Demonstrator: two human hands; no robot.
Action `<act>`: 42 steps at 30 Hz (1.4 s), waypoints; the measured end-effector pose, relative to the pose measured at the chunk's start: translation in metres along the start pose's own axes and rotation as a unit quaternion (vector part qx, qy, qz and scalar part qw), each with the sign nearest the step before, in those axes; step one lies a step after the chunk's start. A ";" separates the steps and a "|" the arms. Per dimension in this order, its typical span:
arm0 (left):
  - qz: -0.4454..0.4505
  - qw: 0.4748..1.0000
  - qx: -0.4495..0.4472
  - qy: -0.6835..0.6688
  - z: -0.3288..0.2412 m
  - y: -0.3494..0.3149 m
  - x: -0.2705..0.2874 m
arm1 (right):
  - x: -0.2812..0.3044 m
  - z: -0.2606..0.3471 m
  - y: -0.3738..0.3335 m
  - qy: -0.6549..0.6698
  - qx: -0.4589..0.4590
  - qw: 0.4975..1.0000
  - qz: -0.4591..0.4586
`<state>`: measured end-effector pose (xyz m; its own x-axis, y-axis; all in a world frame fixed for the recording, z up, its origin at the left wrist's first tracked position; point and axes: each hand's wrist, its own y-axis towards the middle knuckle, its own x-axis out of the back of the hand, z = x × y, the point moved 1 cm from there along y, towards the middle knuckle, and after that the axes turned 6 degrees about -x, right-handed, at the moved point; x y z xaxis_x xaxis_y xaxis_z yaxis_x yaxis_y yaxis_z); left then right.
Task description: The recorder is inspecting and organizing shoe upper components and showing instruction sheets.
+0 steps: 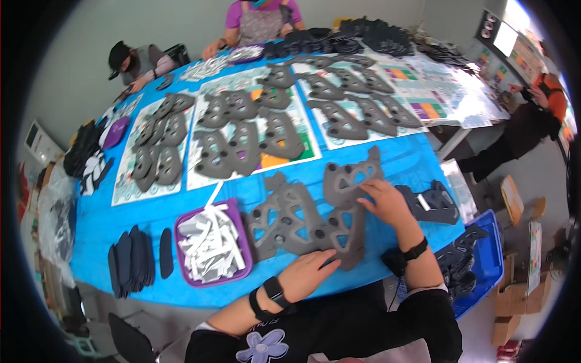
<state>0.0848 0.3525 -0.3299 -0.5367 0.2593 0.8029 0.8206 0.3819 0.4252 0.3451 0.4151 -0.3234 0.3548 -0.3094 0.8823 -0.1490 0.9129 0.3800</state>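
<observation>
Several dark grey, flat, foam-like pieces with cut-out openings lie before me on a blue-covered table, some overlapping. My left hand (311,275) lies with outstretched fingers on the near edge of a grey cut-out piece (348,245). Further up and to the right, my right hand (387,204) touches the right side of another grey piece (340,183), its thumb and fingers apart. That upper piece partly covers the nearer one. To their left rest more grey pieces (296,213). Left of these stands a purple tray (248,257) filled with white strips (209,245).
Dark oval pads (133,260) stand left of the tray. Rows of grey pieces lie on printed sheets (311,150) beyond. Black parts (436,202) sit right of my right hand; a blue crate (493,266) is below. Two people work across the table; another stands right.
</observation>
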 end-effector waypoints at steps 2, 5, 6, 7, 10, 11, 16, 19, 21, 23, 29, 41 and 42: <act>0.026 1.000 0.000 -0.008 0.002 0.002 0.006 | -0.004 0.000 -0.002 -0.032 -0.029 0.999 0.009; -0.010 0.997 0.052 0.051 0.001 -0.011 0.010 | -0.015 0.012 0.009 -0.063 -0.082 0.992 0.067; -0.012 0.996 0.060 0.069 -0.001 -0.013 0.009 | -0.020 0.014 0.010 -0.074 -0.105 0.988 0.080; -0.003 0.995 0.050 0.089 -0.003 -0.012 0.010 | -0.026 0.011 0.009 -0.078 -0.106 0.990 0.059; -0.005 0.995 0.032 0.093 -0.002 -0.007 0.007 | -0.028 -0.001 0.001 -0.078 -0.091 0.993 0.006; -0.001 0.995 0.020 0.096 0.000 -0.005 0.006 | -0.026 -0.002 0.001 -0.072 -0.065 0.995 -0.019; 0.000 0.995 0.013 0.101 0.000 -0.004 0.007 | -0.023 -0.008 0.006 -0.074 -0.069 0.995 0.009; 0.001 0.996 0.013 0.089 0.004 -0.008 0.008 | -0.016 -0.004 0.017 -0.106 -0.032 0.992 0.058; -0.003 0.998 0.003 0.066 0.004 -0.008 0.009 | -0.014 -0.003 0.020 -0.131 0.009 0.988 0.085; 0.001 0.998 0.004 0.056 0.006 -0.009 0.009 | -0.020 -0.005 0.023 -0.201 0.078 0.971 0.101; 0.003 1.000 0.006 0.026 0.006 -0.012 0.011 | -0.001 -0.001 0.034 -0.238 0.093 0.963 -0.082; 0.008 1.000 0.008 0.013 0.006 -0.012 0.010 | 0.006 -0.031 0.077 -0.127 -0.005 0.958 -0.259; 0.008 1.000 0.010 0.009 0.007 -0.013 0.011 | -0.004 -0.030 0.077 -0.134 -0.044 0.984 -0.111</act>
<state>0.0670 0.3566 -0.3297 -0.5197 0.2487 0.8173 0.8248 0.3953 0.4042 0.3601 0.4946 -0.3061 0.1114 -0.5516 0.8267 -0.0113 0.8311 0.5560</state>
